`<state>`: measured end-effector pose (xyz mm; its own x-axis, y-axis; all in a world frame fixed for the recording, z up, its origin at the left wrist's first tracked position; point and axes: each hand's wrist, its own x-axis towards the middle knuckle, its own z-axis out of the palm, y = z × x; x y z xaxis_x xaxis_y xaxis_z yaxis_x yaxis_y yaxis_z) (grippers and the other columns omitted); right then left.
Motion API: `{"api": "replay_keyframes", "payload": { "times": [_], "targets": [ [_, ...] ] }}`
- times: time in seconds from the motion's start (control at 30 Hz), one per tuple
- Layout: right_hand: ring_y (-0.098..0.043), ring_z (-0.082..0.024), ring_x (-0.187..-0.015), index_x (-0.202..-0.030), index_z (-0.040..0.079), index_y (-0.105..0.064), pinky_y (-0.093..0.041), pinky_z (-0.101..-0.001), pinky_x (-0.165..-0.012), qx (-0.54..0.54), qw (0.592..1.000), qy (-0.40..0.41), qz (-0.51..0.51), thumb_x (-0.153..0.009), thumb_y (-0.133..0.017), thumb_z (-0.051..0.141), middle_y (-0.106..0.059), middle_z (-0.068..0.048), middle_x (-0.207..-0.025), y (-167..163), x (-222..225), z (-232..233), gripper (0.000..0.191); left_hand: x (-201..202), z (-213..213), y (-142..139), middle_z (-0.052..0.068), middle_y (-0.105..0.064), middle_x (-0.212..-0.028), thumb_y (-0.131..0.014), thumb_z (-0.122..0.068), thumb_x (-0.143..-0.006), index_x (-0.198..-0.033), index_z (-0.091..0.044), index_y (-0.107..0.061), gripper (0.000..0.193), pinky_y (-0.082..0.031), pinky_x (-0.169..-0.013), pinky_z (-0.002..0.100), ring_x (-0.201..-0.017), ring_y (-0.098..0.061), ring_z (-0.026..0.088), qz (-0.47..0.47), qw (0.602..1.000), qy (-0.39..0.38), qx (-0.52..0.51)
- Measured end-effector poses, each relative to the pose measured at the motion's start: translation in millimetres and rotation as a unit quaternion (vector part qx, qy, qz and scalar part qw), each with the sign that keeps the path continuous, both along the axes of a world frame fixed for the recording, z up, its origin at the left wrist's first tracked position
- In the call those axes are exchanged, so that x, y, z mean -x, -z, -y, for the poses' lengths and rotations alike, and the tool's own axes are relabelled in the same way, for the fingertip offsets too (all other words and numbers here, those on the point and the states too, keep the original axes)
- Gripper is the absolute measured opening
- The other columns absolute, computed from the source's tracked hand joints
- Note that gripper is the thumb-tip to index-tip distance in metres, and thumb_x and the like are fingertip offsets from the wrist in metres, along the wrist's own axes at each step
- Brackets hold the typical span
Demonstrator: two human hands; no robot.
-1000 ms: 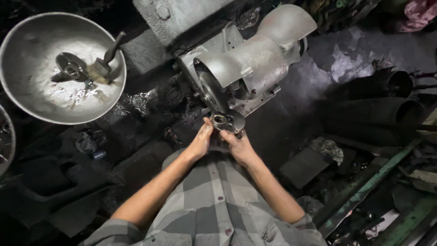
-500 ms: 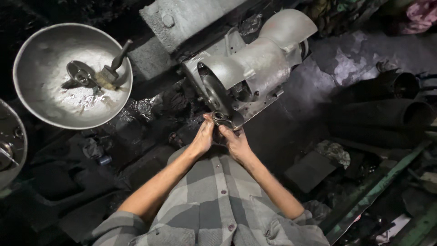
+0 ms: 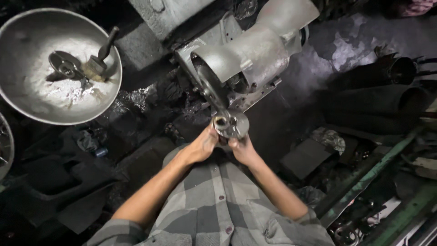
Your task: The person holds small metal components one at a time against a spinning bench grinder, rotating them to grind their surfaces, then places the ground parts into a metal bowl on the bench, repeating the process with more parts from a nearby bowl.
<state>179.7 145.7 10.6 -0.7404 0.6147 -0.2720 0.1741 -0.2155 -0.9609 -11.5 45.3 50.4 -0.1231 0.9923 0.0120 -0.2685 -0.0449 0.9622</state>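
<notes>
Left hand [image 3: 202, 146] curled, fingers closed on left rim of metal part [image 3: 231, 124]. Right hand [image 3: 243, 150] likewise closed, gripping part's lower right edge from beneath. Part at frame centre, touching grinder wheel [image 3: 210, 91] at its 11 o'clock. Part round, flanged, dull grey metal with bore facing up toward camera; long axis cannot tell. Grinder [image 3: 255, 54] housing cast, smooth, grey. Steel bowl [image 3: 27, 105] at 10 o'clock holds brush [image 3: 99, 61] and disc [image 3: 66, 67].
</notes>
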Motion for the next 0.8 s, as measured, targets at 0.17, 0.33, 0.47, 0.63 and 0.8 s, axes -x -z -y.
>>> {"api": "replay_keyframes", "payload": {
  "times": [0.17,0.33,0.47,0.63,0.8],
  "targets": [
    [-0.060,-0.017,-0.101,-0.144,-0.001,-0.055,-0.050,-0.0350,-0.086,0.152,0.976,0.053,-0.148,-0.100,-0.064,0.056,-0.066,-0.011,-0.132,1,45,2,0.073,-5,-23,27,0.017,-0.051,-0.137,-0.023,-0.051,-0.116,-0.137,0.005,-0.045,0.064,-0.032,-0.119,0.034,-0.132,-0.047,0.025,-0.122,0.986,-0.111,0.026],
    [-0.067,-0.025,-0.110,-0.139,0.005,-0.050,-0.058,-0.0414,-0.088,0.187,0.973,0.074,-0.111,-0.088,-0.064,0.060,-0.063,-0.010,-0.131,-27,67,-2,0.076,-1,-24,35,0.017,-0.053,-0.125,-0.015,-0.056,-0.111,-0.131,0.004,-0.047,0.071,-0.038,-0.115,0.035,-0.120,-0.049,0.026,-0.068,0.987,-0.105,0.103],
    [-0.068,-0.024,-0.111,-0.139,0.003,-0.054,-0.059,-0.0396,-0.089,0.206,0.971,0.045,-0.109,-0.092,-0.060,0.060,-0.064,-0.010,-0.133,-29,79,-6,0.074,2,-32,42,0.014,-0.045,-0.138,-0.017,-0.056,-0.112,-0.137,0.006,-0.041,0.071,-0.028,-0.114,0.037,-0.132,-0.039,0.024,-0.118,0.981,-0.156,0.018],
    [-0.064,-0.022,-0.110,-0.143,0.003,-0.059,-0.053,-0.0364,-0.088,0.241,0.964,0.061,-0.093,-0.099,-0.055,0.059,-0.066,-0.009,-0.134,-15,95,-8,0.072,7,-37,46,0.009,-0.052,-0.106,-0.024,-0.051,-0.109,-0.120,-0.001,-0.051,0.058,-0.047,-0.093,0.033,-0.100,-0.050,0.019,-0.072,0.971,-0.176,0.147],
    [-0.065,-0.024,-0.112,-0.140,0.011,-0.051,-0.055,-0.0433,-0.095,0.285,0.954,0.089,-0.043,-0.097,-0.055,0.051,-0.063,-0.006,-0.133,1,78,-8,0.059,8,-26,32,0.009,-0.053,-0.106,-0.036,-0.041,-0.114,-0.121,0.000,-0.052,0.044,-0.046,-0.095,0.032,-0.100,-0.050,0.018,-0.078,0.977,-0.163,0.110]
  ]
}}
